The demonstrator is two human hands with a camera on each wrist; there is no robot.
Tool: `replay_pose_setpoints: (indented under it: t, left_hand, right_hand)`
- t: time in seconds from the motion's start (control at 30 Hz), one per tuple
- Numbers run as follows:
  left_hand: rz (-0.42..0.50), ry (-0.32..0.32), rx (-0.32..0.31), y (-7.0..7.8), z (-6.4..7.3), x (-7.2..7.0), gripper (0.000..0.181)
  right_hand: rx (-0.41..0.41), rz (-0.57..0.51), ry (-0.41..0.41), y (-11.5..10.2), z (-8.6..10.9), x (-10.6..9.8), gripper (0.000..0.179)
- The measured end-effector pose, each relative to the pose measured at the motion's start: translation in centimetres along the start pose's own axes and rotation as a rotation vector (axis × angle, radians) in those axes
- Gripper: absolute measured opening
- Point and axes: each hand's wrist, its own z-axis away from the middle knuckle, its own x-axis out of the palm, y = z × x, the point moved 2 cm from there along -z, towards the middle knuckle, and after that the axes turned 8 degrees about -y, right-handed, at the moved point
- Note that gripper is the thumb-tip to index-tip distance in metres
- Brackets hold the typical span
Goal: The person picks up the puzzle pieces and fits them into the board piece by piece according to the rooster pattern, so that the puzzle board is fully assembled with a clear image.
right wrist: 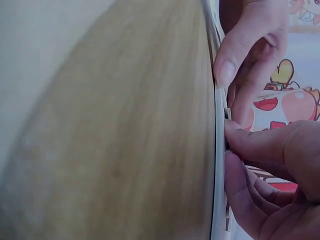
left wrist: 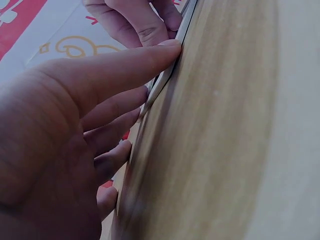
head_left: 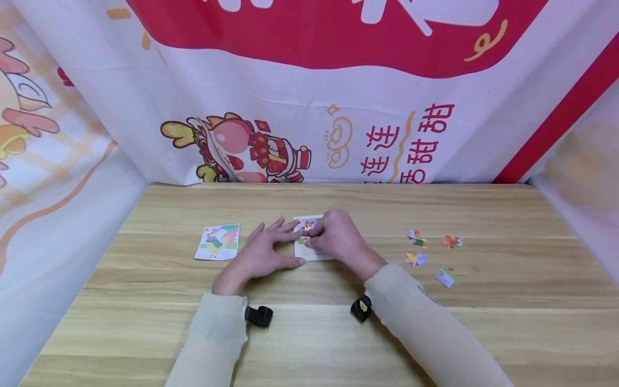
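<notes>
A small puzzle board (head_left: 316,256) with a pale frame and part of a colourful picture lies at mid-table. My left hand (head_left: 268,247) steadies it from the left, fingers spread and nearly straight, the thumb at its near edge. In the left wrist view that thumb (left wrist: 135,65) touches the board's rim. Over the board's right half, my right hand (head_left: 340,236) bends its fingers and pinches a puzzle piece down against the picture, thumb and index close together. In the right wrist view, the fingertips (right wrist: 235,137) are right at the board's surface; the piece itself is mostly hidden.
Several loose puzzle pieces lie to the right, among them an orange one (head_left: 453,242), a yellow and lilac one (head_left: 416,259) and a white and green one (head_left: 445,277). A square picture card (head_left: 217,243) lies left of the left hand. A printed cloth (head_left: 309,97) hangs behind the table.
</notes>
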Motion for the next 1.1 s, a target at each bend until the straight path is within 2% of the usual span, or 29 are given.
replay_pose_setpoints:
  t: [0.3, 0.57, 0.7, 0.93, 1.1]
  left_hand:
    - [0.001, 0.002, -0.03, 0.3, 0.0, 0.0, 0.069]
    - [0.007, 0.002, -0.04, 0.2, -0.1, 0.1, 0.068]
    - [0.008, 0.002, -0.038, 0.2, -0.1, 0.1, 0.068]
    - [0.005, 0.004, -0.03, 0.1, -0.2, 0.0, 0.069]
    - [0.021, 0.012, -0.02, 0.1, -0.1, 0.2, 0.068]
  right_hand:
    - [-0.081, 0.083, -0.045, -0.5, 0.3, 0.0, 0.012]
    - [-0.042, 0.01, 0.018, 0.1, 0.1, 0.0, 0.011]
    - [-0.036, 0.012, 0.01, -0.1, 0.1, 0.0, 0.011]
    - [-0.129, 0.086, -0.082, 0.2, 0.6, -0.2, 0.015]
    - [-0.152, 0.043, -0.068, 0.9, 0.6, -0.4, 0.017]
